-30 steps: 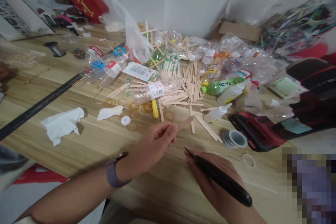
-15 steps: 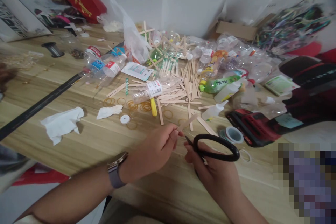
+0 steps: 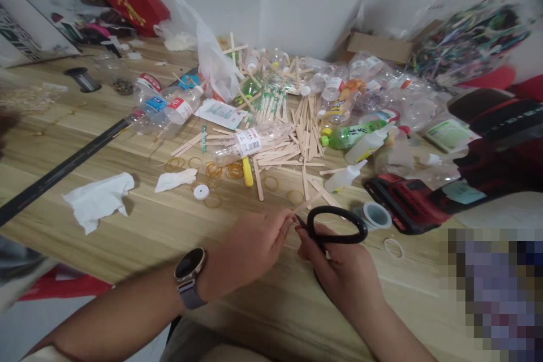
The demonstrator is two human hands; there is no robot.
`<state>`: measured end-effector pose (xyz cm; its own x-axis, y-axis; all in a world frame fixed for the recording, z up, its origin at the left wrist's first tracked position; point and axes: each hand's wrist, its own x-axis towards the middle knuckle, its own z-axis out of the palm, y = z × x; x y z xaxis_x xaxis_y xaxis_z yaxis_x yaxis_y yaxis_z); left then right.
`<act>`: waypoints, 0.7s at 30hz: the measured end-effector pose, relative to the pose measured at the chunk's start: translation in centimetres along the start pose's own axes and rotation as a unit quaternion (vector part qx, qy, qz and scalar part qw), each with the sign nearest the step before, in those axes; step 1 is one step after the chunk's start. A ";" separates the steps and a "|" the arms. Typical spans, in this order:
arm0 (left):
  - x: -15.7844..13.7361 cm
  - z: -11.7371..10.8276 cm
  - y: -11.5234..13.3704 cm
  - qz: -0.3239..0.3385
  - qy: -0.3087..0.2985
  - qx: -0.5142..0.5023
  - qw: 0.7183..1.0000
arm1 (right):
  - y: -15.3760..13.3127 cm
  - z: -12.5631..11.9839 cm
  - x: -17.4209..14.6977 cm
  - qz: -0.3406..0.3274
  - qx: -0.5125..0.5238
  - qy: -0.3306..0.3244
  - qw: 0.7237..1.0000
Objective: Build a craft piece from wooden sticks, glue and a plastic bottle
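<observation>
My left hand (image 3: 258, 237), with a watch (image 3: 190, 266) on its wrist, pinches a flat wooden craft stick (image 3: 309, 202) that points up to the right. Close beside it, my right hand (image 3: 345, 271) is closed around black-handled scissors (image 3: 337, 225). One handle loop stands up above the hand, and the dark blades lie at the left fingertips, near the held end of the stick. Whether the blades touch the stick I cannot tell. Past both hands lie a heap of loose craft sticks (image 3: 278, 154), several rubber bands (image 3: 233, 171) and a clear plastic bottle (image 3: 233, 150).
At the right lies a red and black power tool (image 3: 428, 203), beside a wire spool (image 3: 376, 216) and small glue bottles (image 3: 345, 177). Many plastic bottles crowd the back. On the left are a long black bar (image 3: 63, 172) and a crumpled tissue (image 3: 102, 198).
My left hand has turned so the watch face shows, and the craft stick has tipped lower. The scissors' handle loop has rotated and shifted left, closer to the left fingertips.
</observation>
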<state>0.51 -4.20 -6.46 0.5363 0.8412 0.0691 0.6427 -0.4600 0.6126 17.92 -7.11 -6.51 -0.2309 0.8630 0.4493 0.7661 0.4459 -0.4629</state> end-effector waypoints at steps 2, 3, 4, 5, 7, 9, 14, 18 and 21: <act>0.0 0.3 -0.2 0.019 0.003 0.049 0.999 | 0.3 0.1 -0.1 -0.015 -0.032 0.004 0.999; -0.1 0.5 -0.3 0.028 0.004 0.080 0.996 | 0.4 0.2 -0.2 -0.030 -0.056 0.008 0.998; -0.1 0.7 -0.4 0.036 0.003 0.108 0.993 | 0.6 0.3 -0.4 -0.048 -0.083 0.014 0.995; -0.1 0.8 -0.4 0.043 0.001 0.133 0.990 | 0.8 0.4 -0.5 -0.068 -0.111 0.021 0.991; -0.2 0.9 -0.4 0.058 -0.006 0.165 0.984 | 1.0 0.5 -0.7 -0.104 -0.161 0.029 0.981; -0.3 0.8 -0.2 0.076 -0.009 0.186 0.980 | 1.1 0.5 -0.9 -0.113 -0.173 0.027 0.978; -0.6 0.6 0.2 0.150 0.053 0.232 0.960 | 0.0 -0.3 -0.5 0.098 0.109 -0.065 0.987; -0.8 0.7 0.3 0.155 0.083 0.216 0.961 | -1.2 -0.9 -0.1 0.247 0.354 -0.165 0.887; -0.8 0.7 0.3 0.120 0.058 0.182 0.974 | -0.9 -0.7 -0.4 0.158 0.194 -0.099 0.963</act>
<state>0.70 -5.23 -6.87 0.6431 0.7140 0.2768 0.6692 -0.6997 0.2502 17.74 -8.02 -5.78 -0.1621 0.9813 0.1034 0.5431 0.1762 -0.8210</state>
